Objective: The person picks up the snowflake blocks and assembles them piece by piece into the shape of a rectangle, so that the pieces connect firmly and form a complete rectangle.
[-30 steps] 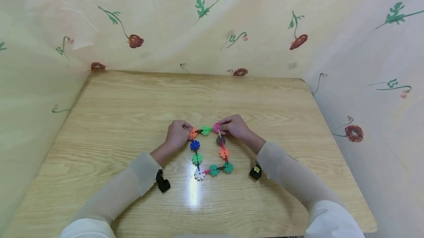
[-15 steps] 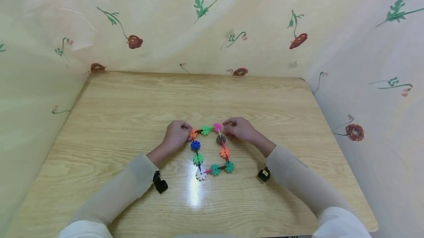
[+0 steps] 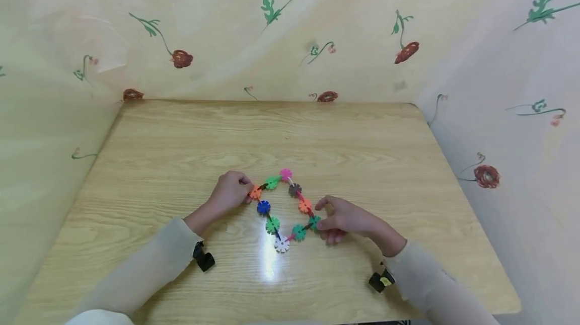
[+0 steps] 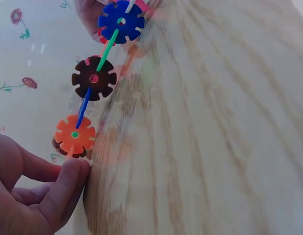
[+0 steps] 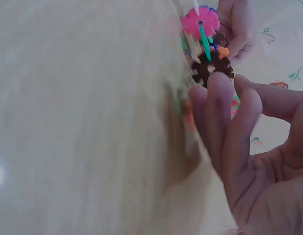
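Colourful notched plastic discs, slotted together, form a closed ring on the table. My left hand (image 3: 229, 189) pinches the orange disc (image 3: 256, 192) at the ring's left corner between thumb and fingers; the left wrist view shows the same orange disc (image 4: 74, 134). My right hand (image 3: 346, 218) is beside the teal disc (image 3: 314, 222) at the right corner, its thumb and index finger apart. In the right wrist view its fingers partly cover a brown disc (image 5: 210, 67); whether they touch it is unclear. A pink disc (image 3: 286, 174) marks the far corner, a white disc (image 3: 282, 244) the near one.
A pale wooden table (image 3: 181, 134) lies under the ring. Flower-patterned sheeting (image 3: 217, 28) stands behind the table and along both sides. A small black camera (image 3: 206, 261) hangs at the left wrist, another black camera (image 3: 377, 282) at the right.
My right hand has let go of the pink disc and moved nearer, to the teal corner. My left hand has drawn the orange disc left and nearer, skewing the ring into a diamond.
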Tool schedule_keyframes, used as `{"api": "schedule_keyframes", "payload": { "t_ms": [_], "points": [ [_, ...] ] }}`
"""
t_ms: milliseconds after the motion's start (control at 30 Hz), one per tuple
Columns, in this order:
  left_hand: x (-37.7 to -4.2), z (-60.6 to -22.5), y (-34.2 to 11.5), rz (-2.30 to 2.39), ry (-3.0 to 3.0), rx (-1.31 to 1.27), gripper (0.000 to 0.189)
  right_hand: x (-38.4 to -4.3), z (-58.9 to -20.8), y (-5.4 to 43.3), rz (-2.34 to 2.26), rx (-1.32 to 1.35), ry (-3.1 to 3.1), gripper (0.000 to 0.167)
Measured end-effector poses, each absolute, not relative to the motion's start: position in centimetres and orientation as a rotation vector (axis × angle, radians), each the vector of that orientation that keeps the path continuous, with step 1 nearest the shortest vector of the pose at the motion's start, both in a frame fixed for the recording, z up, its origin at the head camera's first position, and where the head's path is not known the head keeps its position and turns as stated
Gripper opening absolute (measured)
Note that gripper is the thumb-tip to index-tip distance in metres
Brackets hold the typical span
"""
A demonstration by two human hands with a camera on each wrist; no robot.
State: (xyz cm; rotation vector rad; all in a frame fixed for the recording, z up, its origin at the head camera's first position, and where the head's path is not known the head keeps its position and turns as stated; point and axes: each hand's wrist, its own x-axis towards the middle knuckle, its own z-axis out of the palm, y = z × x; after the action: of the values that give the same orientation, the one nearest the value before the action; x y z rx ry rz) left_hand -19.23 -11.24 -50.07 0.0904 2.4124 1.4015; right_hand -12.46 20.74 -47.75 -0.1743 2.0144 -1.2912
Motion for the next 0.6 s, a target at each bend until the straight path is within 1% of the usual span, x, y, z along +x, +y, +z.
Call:
{"api": "schedule_keyframes", "payload": {
  "t_ms": [133,300,400,600],
  "points": [
    [-18.6,-49.9,-12.1,1.393,2.369,0.062,0.016,-13.0,-48.5,20.5,-1.346,-0.188,2.010,0.039],
    [-17.9,-49.7,-12.8,1.413,2.286,0.000,0.017,-14.7,-48.7,20.6,-1.318,-0.163,2.070,0.025],
    [-17.4,-49.5,-13.0,1.413,2.251,-0.011,0.016,-16.1,-48.5,20.6,-1.320,-0.151,2.104,0.025],
    [-16.1,-49.0,-12.5,1.410,2.212,0.037,0.017,-19.3,-48.1,21.0,-1.374,-0.117,2.140,0.031]
  ]
}}
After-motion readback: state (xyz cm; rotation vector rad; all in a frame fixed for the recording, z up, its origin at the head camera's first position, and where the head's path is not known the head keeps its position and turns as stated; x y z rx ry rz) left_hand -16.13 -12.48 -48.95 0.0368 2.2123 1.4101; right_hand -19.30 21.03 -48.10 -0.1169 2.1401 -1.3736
